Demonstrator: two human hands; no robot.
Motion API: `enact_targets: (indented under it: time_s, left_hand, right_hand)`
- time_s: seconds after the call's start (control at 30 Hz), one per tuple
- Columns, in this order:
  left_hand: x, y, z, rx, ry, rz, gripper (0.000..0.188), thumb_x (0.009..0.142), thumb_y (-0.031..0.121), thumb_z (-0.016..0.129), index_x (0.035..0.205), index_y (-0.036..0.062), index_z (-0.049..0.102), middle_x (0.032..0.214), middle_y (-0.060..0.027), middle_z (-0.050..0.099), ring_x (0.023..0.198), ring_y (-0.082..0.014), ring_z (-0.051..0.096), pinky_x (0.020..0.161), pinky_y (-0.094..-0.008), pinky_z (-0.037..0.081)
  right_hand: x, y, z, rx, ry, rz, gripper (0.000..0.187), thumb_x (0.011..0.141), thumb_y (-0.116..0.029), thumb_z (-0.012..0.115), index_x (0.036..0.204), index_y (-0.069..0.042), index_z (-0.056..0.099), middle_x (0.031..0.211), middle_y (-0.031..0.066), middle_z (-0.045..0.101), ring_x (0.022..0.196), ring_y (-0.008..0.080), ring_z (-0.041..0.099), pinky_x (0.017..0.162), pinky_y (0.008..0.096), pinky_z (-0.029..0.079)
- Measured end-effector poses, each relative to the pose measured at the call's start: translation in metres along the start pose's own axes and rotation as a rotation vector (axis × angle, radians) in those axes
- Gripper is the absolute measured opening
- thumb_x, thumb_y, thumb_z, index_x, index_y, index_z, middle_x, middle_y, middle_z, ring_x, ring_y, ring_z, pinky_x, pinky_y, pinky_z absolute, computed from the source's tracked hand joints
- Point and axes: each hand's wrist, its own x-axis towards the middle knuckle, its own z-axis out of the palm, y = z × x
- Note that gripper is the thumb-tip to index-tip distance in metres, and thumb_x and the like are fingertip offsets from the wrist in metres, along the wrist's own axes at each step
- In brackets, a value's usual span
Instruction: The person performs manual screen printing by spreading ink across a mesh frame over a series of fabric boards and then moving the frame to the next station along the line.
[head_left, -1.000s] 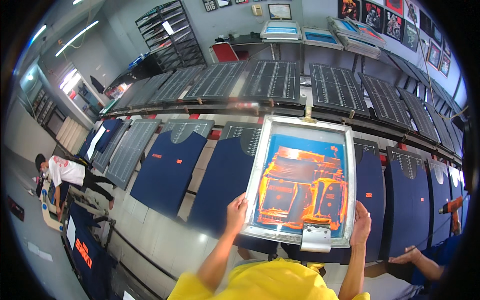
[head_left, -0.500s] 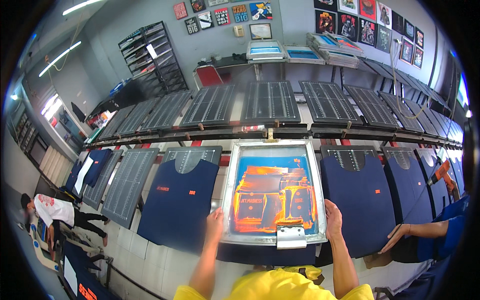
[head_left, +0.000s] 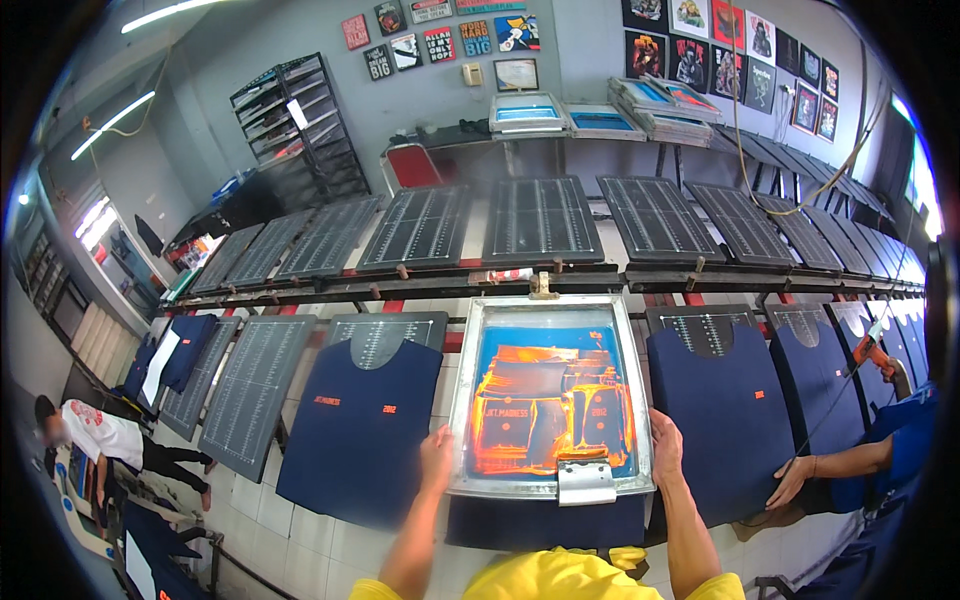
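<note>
A silkscreen frame (head_left: 637, 390) with a metal rim lies over a dark blue T-shirt (head_left: 545, 525), whose lower edge shows below it. Its blue mesh is smeared with orange ink (head_left: 520, 380). Against the near rim, inside the frame, leans a metal-handled squeegee (head_left: 586, 482). My left hand (head_left: 436, 460) grips the left side of the frame near its lower corner. On the opposite side my right hand (head_left: 667, 447) holds the rim, its fingers partly hidden. A hinge clamp (head_left: 543, 288) stands at the frame's far edge.
Printed navy shirts lie on boards to the left (head_left: 362, 430) and right (head_left: 715, 420). Bare boards (head_left: 545, 220) line the far row. At right, a co-worker's hand (head_left: 790, 482) touches a shirt; an orange heat gun (head_left: 870, 350) is beside it. Another person (head_left: 105, 430) bends at far left.
The whole view has shifted, so the scene sits lower. More of the shirt shows below the screen's near edge, which looks slightly raised. Both my hands keep their hold.
</note>
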Motion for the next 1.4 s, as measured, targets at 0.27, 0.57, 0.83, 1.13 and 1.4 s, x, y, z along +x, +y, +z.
enact_targets:
  time_s: [0.27,0.57,0.83,1.13,1.4]
  left_hand:
    - [0.0,-0.003,-0.003,0.017,-0.003,-0.041,0.044,0.098,0.016,0.053,0.132,-0.0108,0.057,0.13,-0.0225,0.064,0.122,-0.025,0.06,0.106,-0.0327,0.042]
    - [-0.005,-0.013,0.01,0.202,0.078,0.088,0.041,0.1,0.021,0.05,0.126,-0.0084,0.062,0.117,-0.0219,0.07,0.111,-0.0252,0.065,0.096,-0.0355,0.048]
    - [-0.02,0.0,0.006,0.23,0.185,0.257,0.035,0.103,0.024,0.047,0.109,-0.004,0.067,0.099,-0.0141,0.069,0.097,-0.0225,0.064,0.089,-0.0343,0.048]
    - [-0.141,0.011,0.053,-0.005,-0.988,-0.51,0.054,0.109,0.041,0.034,0.114,-0.0023,0.066,0.088,-0.0091,0.07,0.054,-0.0119,0.062,0.041,-0.0215,0.037]
    - [-0.144,-0.008,0.095,-0.326,-0.729,-0.791,0.043,0.11,0.036,0.035,0.11,-0.0014,0.056,0.07,-0.0021,0.052,0.05,-0.0089,0.039,0.046,-0.0223,0.033]
  right_hand:
    - [0.004,0.014,-0.003,-0.014,-0.002,0.008,0.063,0.098,-0.046,0.051,0.133,0.006,0.054,0.131,0.0148,0.061,0.124,0.0235,0.056,0.108,0.038,0.039]
    - [0.015,0.057,-0.017,-0.234,0.031,-0.192,0.041,0.103,-0.027,0.053,0.13,0.004,0.059,0.127,0.0107,0.064,0.121,0.0198,0.056,0.107,0.033,0.04]
    - [-0.029,0.01,0.021,-1.096,-0.16,-0.542,0.047,0.086,-0.02,0.074,0.128,-0.004,0.06,0.143,0.0236,0.049,0.138,0.0394,0.041,0.114,0.0456,0.036]
    - [-0.084,-0.039,0.061,-1.613,-0.763,-0.578,0.061,0.07,-0.021,0.079,0.127,-0.011,0.059,0.134,0.0054,0.059,0.129,0.0275,0.05,0.107,0.0435,0.042]
    - [-0.054,-0.029,0.066,-1.43,-0.599,-0.664,0.047,0.063,-0.008,0.078,0.109,-0.009,0.065,0.109,0.0042,0.066,0.102,0.0257,0.061,0.086,0.041,0.047]
